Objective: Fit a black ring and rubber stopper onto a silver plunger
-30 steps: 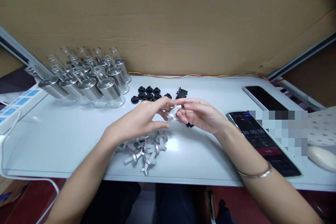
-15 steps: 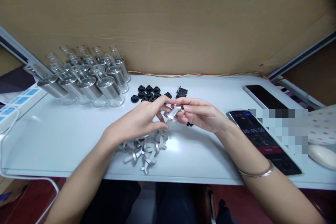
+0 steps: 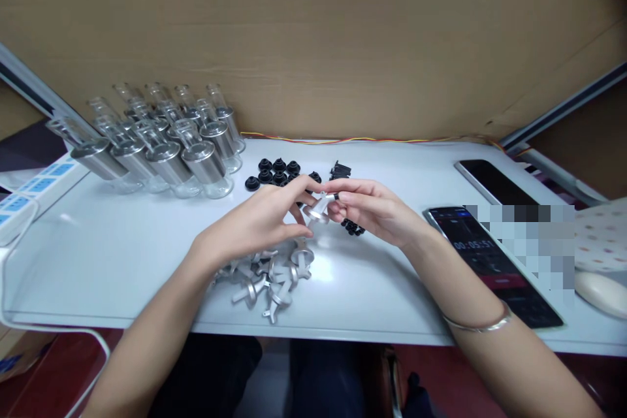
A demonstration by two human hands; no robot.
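Left hand (image 3: 274, 212) curved around a silver bottle pourer (image 3: 316, 213), its grip hard to tell, right hand (image 3: 379, 212) pinching the pourer's black tip (image 3: 336, 196), loose pourers (image 3: 281, 294) below on white table (image 3: 382, 300)

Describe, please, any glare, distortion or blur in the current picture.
In the head view, glare whitens the table just right of the piled metal spouts, whose fine edges look soft; the glass bottles lean outward, probably lens distortion; the upper right corner is dark; mosaic blocks hide an area beside the timer phone.
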